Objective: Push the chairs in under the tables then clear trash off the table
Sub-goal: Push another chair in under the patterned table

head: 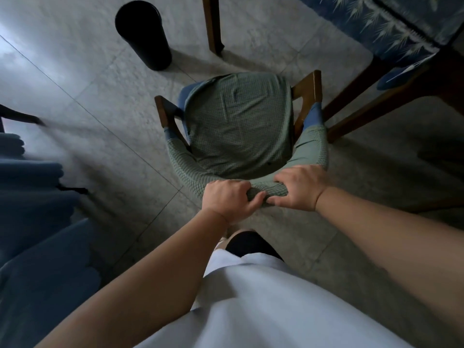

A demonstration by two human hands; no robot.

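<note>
The chair stands on the floor directly below the person, its seat and curved backrest wrapped in a green checked cover, with blue upholstery and brown wooden arms showing at both sides. It sits just beside the table, not under it; the table carries a blue cloth with a pale leaf print and stands on dark wooden legs. Both hands grip the top of the backrest side by side: the left hand and the right hand each curl fingers over the covered rail, thumbs nearly touching. The floor is pale grey stone tile. A black cylindrical bin stands beyond the chair, and blue upholstered furniture fills the left edge.
</note>
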